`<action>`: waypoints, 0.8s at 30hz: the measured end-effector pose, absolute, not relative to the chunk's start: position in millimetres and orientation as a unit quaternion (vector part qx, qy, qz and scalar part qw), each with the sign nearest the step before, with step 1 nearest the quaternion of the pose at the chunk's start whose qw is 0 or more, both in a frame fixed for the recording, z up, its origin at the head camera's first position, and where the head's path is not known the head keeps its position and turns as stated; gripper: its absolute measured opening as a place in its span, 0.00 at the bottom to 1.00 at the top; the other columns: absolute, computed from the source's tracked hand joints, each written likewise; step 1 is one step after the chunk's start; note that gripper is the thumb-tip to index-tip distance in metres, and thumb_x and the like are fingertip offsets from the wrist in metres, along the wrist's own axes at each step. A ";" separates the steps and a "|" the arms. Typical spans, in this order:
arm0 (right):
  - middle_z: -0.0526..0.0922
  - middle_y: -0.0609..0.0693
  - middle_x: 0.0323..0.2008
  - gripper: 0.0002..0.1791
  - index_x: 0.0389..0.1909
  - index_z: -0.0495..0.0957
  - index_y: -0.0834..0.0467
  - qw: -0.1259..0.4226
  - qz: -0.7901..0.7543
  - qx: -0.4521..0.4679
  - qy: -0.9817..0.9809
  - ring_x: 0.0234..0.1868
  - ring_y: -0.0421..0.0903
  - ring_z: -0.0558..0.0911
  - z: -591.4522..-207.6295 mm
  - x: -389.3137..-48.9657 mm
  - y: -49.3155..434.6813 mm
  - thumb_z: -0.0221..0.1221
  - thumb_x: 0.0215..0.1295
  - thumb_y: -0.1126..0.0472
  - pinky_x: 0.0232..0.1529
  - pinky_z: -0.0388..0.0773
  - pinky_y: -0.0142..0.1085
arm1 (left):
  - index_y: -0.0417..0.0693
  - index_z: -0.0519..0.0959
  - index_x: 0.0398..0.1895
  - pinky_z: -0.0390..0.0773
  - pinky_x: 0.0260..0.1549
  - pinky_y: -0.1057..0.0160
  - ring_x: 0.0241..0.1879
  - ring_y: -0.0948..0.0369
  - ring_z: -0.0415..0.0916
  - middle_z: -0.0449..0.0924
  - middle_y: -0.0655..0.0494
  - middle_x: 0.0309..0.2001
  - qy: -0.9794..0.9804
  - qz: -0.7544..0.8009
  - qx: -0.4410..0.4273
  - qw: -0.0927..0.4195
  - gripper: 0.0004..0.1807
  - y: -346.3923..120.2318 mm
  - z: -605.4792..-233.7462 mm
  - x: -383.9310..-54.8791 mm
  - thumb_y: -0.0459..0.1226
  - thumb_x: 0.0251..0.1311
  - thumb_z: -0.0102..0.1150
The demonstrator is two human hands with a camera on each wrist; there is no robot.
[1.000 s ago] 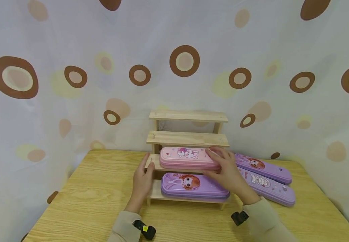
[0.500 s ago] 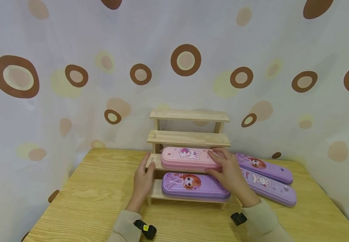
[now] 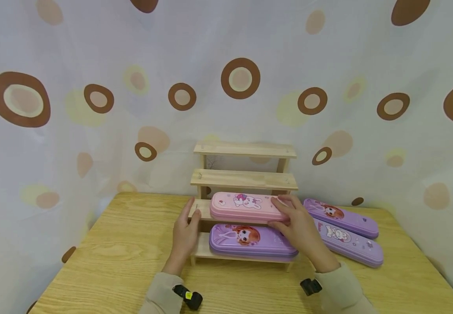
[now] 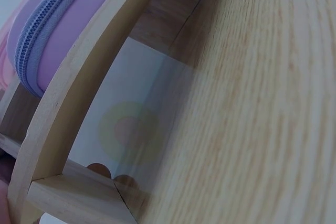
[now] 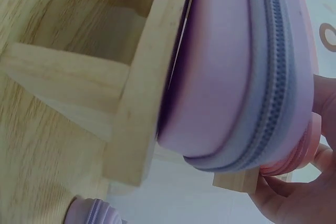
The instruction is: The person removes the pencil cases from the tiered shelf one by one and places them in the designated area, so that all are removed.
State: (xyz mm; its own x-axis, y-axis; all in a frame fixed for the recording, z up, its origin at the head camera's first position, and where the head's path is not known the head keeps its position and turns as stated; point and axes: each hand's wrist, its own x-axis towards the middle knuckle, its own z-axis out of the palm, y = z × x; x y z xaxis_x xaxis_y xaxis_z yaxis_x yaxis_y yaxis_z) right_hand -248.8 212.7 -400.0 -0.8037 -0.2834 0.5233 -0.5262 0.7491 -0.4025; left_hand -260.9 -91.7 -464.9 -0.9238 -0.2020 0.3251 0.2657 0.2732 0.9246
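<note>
In the head view, my right hand (image 3: 299,224) holds the right end of a pink pencil case (image 3: 246,206) printed with a white rabbit. That case lies along the second step from the bottom of a wooden stepped rack (image 3: 246,179). Below it, a purple pencil case (image 3: 236,240) with a red-haired doll picture lies on the lowest step. My left hand (image 3: 185,233) touches the rack's left end, thumb at the second step and fingers extended along its side. The right wrist view shows fingers (image 5: 328,111) around the end of the pink case, partly cut off by the frame.
Two more purple pencil cases lie on the table right of the rack: a doll one (image 3: 340,217) behind and a rabbit one (image 3: 348,244) in front. The wooden table (image 3: 132,253) ends at a dotted cloth backdrop (image 3: 195,56). The rack's top two steps bear nothing.
The pink pencil case has shifted slightly right and toward the front on its step, with my right hand on it. My left hand stays at the rack's left end.
</note>
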 end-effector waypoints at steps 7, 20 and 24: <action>0.72 0.60 0.59 0.35 0.63 0.76 0.61 0.231 0.269 0.226 -0.908 0.61 0.64 0.71 -399.8 -245.0 215.4 0.74 0.51 0.61 0.57 0.70 0.58 | 0.50 0.65 0.74 0.71 0.56 0.48 0.51 0.52 0.74 0.65 0.51 0.71 -0.775 -0.601 -0.018 0.195 0.27 -91.6 -464.9 -260.5 0.42 0.73 0.49; 0.71 0.60 0.59 0.36 0.63 0.76 0.60 0.220 0.271 0.212 -0.913 0.60 0.65 0.71 -396.6 -236.5 224.8 0.75 0.51 0.61 0.57 0.70 0.59 | 0.50 0.64 0.74 0.62 0.66 0.49 0.67 0.52 0.63 0.62 0.53 0.72 -0.772 -0.608 -0.021 0.185 0.27 -91.7 -465.4 -260.0 0.42 0.74 0.48; 0.72 0.60 0.58 0.35 0.63 0.76 0.60 0.217 0.273 0.203 -0.915 0.60 0.64 0.71 -395.7 -232.9 228.4 0.74 0.52 0.60 0.57 0.69 0.59 | 0.50 0.64 0.74 0.61 0.66 0.49 0.68 0.52 0.62 0.62 0.53 0.72 -0.772 -0.608 -0.021 0.185 0.27 -91.6 -465.5 -259.8 0.42 0.74 0.48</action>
